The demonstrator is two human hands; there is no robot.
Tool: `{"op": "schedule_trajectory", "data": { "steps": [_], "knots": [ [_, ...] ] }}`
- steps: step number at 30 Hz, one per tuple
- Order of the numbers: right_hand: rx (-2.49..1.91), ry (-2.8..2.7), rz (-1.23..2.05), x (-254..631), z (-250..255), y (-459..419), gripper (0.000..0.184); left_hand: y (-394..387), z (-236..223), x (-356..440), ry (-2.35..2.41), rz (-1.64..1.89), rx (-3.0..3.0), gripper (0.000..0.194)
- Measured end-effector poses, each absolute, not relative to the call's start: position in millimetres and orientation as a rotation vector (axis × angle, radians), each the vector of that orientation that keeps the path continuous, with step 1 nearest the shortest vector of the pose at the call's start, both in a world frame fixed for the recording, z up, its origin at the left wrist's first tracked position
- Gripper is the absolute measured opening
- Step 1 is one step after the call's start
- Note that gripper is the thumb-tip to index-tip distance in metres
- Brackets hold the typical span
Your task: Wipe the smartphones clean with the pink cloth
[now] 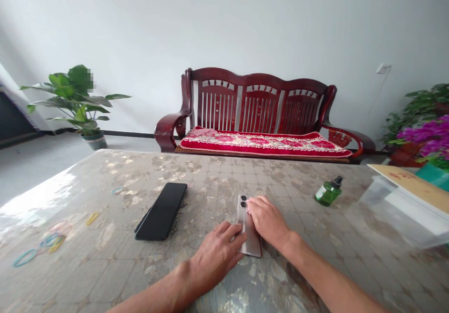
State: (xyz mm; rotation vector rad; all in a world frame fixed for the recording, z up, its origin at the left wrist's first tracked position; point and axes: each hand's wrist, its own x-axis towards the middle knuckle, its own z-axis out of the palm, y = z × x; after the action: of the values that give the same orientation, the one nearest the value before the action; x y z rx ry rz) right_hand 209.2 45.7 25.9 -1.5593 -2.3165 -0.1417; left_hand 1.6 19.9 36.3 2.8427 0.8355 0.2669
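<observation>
A pale silver-pink smartphone (249, 238) lies on its face on the table, its round camera lenses toward the far end. My left hand (220, 250) holds the phone's lower left side, fingertips resting on its back. Close to the lenses, my right hand (264, 214) has its fingers bunched together over the phone's upper right edge. Something small and pinkish shows under those fingertips, too little of it to name. To the left lies a black smartphone (163, 212), dark screen up, with a thin dark edge of something showing beneath its left side.
Several rubber bands (52, 242) lie at the left of the table (105, 280). On the right stand a green pump bottle (329, 192) and a clear plastic box (393, 214) with a tan board (410, 184) on top. Beyond the table is a wooden bench (259, 102).
</observation>
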Motion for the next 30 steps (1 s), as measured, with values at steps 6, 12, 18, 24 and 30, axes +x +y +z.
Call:
{"op": "schedule_trajectory", "data": {
  "steps": [6, 12, 18, 24, 30],
  "knots": [
    [-1.563, -2.275, -0.111, 211, 24, 54, 0.023, 21, 37, 2, 0.792, 0.269, 2.866, 0.028],
    [-1.447, -2.332, -0.08, 216, 25, 42, 0.023, 21, 35, 1, 0.83, 0.287, 2.829, 0.032],
    [-1.629, -2.297, -0.08, 214, 28, 67, 0.021, 21, 36, 2, 0.818, 0.269, 2.837, 0.029],
    [-1.699, -2.359, -0.034, 209, 33, 84, 0.023, 21, 41, 2, 0.808, 0.237, 2.843, 0.028],
    [-1.693, -2.414, -0.025, 198, 37, 96, 0.025, 21, 43, 3, 0.817, 0.225, 2.85, 0.025]
  ]
}}
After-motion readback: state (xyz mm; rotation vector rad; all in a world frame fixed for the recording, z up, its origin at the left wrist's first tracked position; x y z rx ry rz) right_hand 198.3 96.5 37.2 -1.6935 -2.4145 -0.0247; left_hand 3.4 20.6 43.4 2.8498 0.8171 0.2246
